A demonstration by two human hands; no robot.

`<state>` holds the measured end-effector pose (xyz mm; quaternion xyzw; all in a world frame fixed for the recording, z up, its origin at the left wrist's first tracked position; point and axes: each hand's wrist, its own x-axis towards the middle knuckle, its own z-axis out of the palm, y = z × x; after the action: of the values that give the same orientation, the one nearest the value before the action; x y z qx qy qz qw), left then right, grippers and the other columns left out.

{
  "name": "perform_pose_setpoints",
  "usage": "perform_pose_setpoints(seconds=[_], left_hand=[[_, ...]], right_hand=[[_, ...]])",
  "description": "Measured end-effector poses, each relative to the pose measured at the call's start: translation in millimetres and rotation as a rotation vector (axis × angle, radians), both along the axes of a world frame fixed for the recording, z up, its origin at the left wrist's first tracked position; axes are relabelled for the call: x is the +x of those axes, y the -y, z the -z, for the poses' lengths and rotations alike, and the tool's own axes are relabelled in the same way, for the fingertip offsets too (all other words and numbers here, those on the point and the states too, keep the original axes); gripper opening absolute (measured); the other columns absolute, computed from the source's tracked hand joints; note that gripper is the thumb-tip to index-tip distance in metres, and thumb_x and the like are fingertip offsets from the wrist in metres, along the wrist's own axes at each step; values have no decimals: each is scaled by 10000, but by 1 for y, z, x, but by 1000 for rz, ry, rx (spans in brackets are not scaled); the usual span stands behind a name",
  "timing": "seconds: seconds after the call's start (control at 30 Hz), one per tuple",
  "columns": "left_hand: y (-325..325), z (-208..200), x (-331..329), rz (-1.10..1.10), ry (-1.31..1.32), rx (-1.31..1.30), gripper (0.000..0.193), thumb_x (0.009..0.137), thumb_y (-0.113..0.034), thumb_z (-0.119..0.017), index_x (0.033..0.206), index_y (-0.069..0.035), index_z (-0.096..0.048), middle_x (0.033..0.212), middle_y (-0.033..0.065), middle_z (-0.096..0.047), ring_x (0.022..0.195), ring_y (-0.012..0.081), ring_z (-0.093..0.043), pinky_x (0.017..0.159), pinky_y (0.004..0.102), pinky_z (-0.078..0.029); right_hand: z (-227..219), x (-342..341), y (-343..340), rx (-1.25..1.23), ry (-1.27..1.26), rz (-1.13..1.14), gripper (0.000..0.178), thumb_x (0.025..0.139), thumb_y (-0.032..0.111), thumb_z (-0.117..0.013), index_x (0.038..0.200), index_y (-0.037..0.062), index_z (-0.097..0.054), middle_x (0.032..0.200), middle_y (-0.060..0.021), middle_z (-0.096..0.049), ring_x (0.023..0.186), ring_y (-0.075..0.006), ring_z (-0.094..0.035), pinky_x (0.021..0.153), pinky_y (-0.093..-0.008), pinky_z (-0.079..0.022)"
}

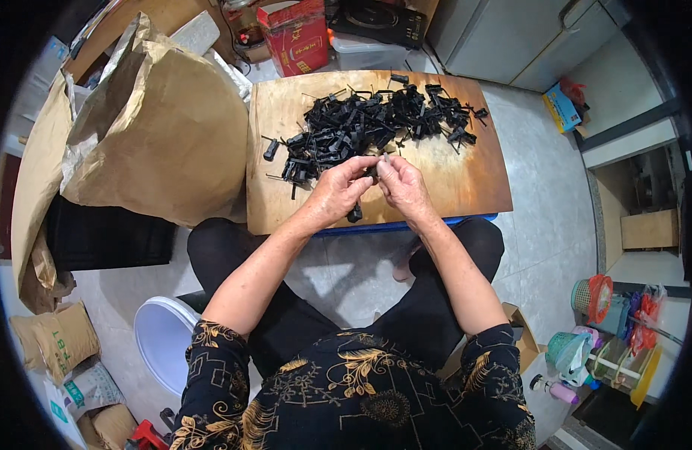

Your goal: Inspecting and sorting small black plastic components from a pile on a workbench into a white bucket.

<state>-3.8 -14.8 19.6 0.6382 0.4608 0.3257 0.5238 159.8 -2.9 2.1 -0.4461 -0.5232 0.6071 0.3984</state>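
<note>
My left hand [340, 189] and my right hand [404, 189] meet above the near edge of a low wooden board [466, 180]. The left fingers are closed round a small black plastic part [354, 214], whose end shows below them. Thumb and fingers of the right hand are pinched together beside the left fingertips; what they grip is mostly hidden. Just beyond both hands spreads a loose pile of small black plastic parts [353, 127] with thin prongs. One black piece [271, 149] lies apart at the left of the pile.
A large open brown paper sack [158, 135] stands against the board's left side. A white bucket [164, 341] is by my left leg. A red box [293, 37] and an induction cooker [380, 21] sit behind the board. Baskets and bottles [563, 391] are at the right.
</note>
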Motion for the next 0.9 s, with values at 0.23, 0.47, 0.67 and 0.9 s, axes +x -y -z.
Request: perform_pose_setpoints(seconds=[0.23,0.47,0.67,0.9], left_hand=[[-5,7,0,-196,181,-39,312,875,-69,-537,1180,-8,-514,904,64,-619,795,89,-561,685,229,-466],[-7,7,3,-213,173,-11,320,871,-63,-530,1187,-16,-517,949,69,-621,831,108,-568,719,240,-468],[-7,14,3,-233,119,-5,324,867,-49,-520,1191,-35,-523,961,71,-625,852,105,-571,733,241,-468],[-11,13,8,-292,171,10,319,886,-47,-507,1205,-42,-517,805,-29,-550,653,28,-457,551,172,-397]], right_hand=[[-12,-9,10,-276,-218,-82,276,966,292,-397,1124,74,-454,577,32,-417,406,-29,-283,365,-179,-226],[-16,-13,7,-375,-316,-69,259,967,279,-397,1156,103,-418,562,42,-394,391,-33,-263,356,-184,-212],[-14,-20,4,-408,-332,-39,247,972,252,-386,1181,122,-405,548,54,-359,381,-31,-249,343,-181,-206],[-12,-24,0,-414,-348,-18,261,970,236,-390,1208,130,-400,542,63,-328,384,-26,-237,342,-180,-211]])
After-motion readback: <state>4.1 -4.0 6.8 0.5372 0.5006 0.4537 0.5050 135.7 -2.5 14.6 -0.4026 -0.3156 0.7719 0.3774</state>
